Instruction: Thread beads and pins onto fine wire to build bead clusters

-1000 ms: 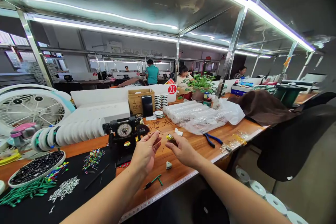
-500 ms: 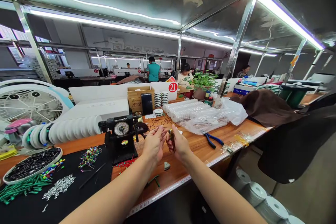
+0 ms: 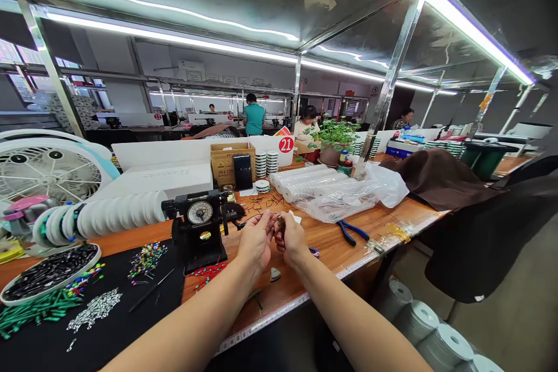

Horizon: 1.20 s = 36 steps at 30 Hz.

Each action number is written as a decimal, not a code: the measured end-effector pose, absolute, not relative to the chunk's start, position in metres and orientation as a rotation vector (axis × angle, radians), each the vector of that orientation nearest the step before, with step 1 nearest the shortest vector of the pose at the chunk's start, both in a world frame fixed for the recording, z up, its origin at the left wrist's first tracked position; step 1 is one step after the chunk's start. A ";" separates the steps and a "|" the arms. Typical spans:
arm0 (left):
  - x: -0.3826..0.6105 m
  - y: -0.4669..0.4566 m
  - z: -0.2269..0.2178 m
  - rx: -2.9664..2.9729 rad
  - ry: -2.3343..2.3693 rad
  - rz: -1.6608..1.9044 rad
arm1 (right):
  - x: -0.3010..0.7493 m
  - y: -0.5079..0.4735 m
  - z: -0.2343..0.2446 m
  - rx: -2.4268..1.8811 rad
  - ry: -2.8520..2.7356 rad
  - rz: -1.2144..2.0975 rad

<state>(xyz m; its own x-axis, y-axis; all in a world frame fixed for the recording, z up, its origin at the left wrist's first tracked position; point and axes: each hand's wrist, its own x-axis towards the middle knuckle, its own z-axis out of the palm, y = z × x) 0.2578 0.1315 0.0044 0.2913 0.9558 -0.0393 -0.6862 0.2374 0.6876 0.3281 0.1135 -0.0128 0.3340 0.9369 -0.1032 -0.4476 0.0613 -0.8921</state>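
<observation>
the right hand (image 3: pixel 290 239) pinches a small amber-and-dark object (image 3: pixel 281 223) upright between thumb and fingers, above a wooden workbench (image 3: pixel 314 270). it is too small here to say for sure what it is, though it may be a lighter. the left hand (image 3: pixel 257 242) is just beside it, its fingers (image 3: pixel 265 222) drawn in narrow; whether they grip anything fine, i cannot tell. a black machine with a round dial (image 3: pixel 199 222) stands close to the left of the hands. a small grey triangular piece (image 3: pixel 274 274) lies below them, loose wire scraps (image 3: pixel 261 203) lie beyond them, and blue-handled pliers (image 3: pixel 349 233) lie off to the right. a black mat (image 3: pixel 108 325) on the left carries coloured-head pins (image 3: pixel 146 260), green tubes (image 3: pixel 39 309) and silver bits (image 3: pixel 93 310). a clear plastic bag (image 3: pixel 344 200) lies over white rolls farther along the bench.
</observation>
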 end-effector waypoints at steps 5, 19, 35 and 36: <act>0.257 0.131 0.005 0.609 0.543 1.187 | 0.328 0.112 -0.013 -1.035 -0.601 1.153; 0.256 0.127 0.007 0.624 0.549 1.173 | 0.328 0.111 -0.015 -1.129 -0.729 1.037; 0.156 0.074 0.059 0.922 0.665 1.186 | 0.431 0.071 -0.023 -1.911 -1.266 0.290; 0.142 0.069 0.061 0.940 0.694 1.204 | 0.426 0.066 -0.020 -1.935 -1.281 0.232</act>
<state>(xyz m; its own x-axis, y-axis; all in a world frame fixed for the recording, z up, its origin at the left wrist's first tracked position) 0.1423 0.0688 0.0614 0.2408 0.9700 0.0334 -0.4571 0.0830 0.8855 0.4260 0.0662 -0.0202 0.4733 0.8421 0.2585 0.6982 -0.1796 -0.6930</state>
